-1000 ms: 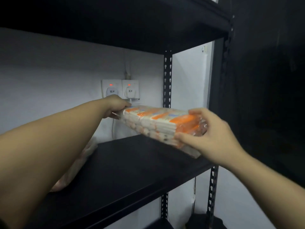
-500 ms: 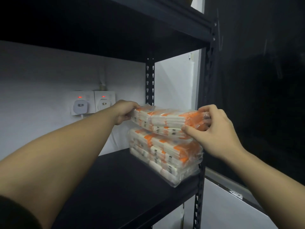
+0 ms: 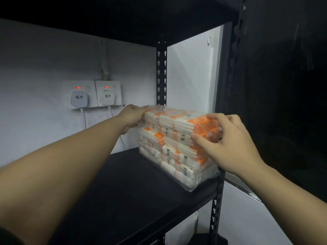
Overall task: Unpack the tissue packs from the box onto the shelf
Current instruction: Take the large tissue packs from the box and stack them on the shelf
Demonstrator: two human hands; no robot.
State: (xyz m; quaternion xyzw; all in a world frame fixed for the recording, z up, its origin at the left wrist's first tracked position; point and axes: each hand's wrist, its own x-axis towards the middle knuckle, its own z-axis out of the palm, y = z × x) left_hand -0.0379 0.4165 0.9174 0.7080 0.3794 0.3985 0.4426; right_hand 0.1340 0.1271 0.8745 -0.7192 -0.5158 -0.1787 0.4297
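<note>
A clear-wrapped pack of white and orange tissues (image 3: 178,121) lies on top of a stack of the same packs (image 3: 175,156) at the right end of the black shelf (image 3: 123,183). My left hand (image 3: 132,117) grips the top pack's far left end. My right hand (image 3: 228,140) holds its near right end, fingers on top and thumb against the side. The box is out of view.
The upper shelf board (image 3: 115,18) hangs close above the stack. Black slotted uprights (image 3: 161,73) stand behind the packs and at the front right corner (image 3: 217,200). Two wall sockets with plugs (image 3: 92,94) and cables sit on the white wall behind.
The pack, held in the air a second ago, has come down onto the stack at the shelf's right end. Both hands stay on its ends.
</note>
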